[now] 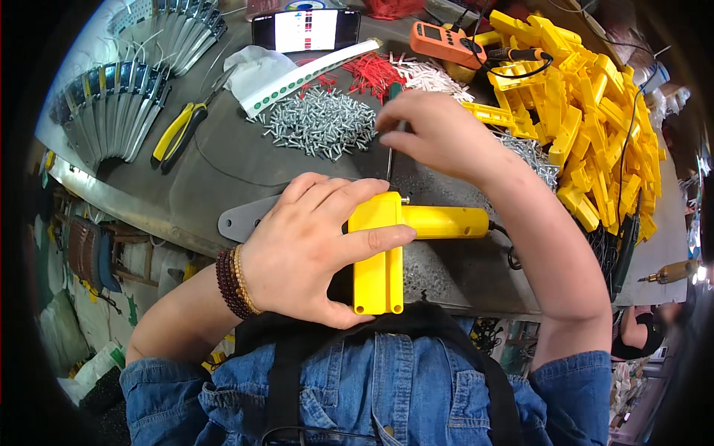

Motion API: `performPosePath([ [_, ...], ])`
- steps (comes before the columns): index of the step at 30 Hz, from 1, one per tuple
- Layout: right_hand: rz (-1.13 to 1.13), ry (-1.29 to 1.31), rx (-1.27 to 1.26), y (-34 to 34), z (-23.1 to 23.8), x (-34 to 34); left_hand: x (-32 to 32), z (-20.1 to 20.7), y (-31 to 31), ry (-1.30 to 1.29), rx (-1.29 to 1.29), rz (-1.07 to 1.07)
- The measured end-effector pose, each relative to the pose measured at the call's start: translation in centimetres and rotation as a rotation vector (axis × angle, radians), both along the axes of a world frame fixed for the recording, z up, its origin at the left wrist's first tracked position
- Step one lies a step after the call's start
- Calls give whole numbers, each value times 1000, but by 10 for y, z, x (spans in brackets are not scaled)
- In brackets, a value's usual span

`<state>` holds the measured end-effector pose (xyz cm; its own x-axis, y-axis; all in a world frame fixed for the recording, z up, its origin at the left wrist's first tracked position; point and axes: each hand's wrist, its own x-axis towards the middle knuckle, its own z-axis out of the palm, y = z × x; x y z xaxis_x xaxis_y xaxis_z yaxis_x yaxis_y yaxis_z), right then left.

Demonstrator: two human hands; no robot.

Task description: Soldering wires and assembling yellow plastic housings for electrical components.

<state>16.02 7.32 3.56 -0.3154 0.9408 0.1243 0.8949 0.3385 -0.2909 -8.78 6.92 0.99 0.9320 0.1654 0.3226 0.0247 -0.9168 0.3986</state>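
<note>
Assembly workshop: bench [186, 175] with heaped screws [316, 123], yellow plastic parts [550, 89], pliers [195, 111], orange meter [446, 46].

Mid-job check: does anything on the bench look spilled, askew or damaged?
No damage shows on the held yellow plastic block. The heap of small silver metal screws might look spilled: it lies loose on the dark grey bench top, uncontained. The orange handheld meter sits slantwise beside jumbled yellow plastic parts.

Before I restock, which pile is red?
The red pile just left of the white pile; the screw pile is silver, the large pile yellow.
</note>
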Motion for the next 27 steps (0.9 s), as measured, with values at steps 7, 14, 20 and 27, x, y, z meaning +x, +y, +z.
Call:
performPosePath([
  [7, -89, -93, -301, 37, -12, 1, -6, 10, 1, -33, -33, -36],
  [14, -67, -25, -191, 33, -22, 4, 16, -7, 76, -4, 99, 299],
  [20, -44, -124, -147, 16, -11, -5, 33, -20, 78, 98, 218, 410],
  [27, 182, 411, -148, -87, 32, -22, 3, 7, 43, -253, -167, 156],
])
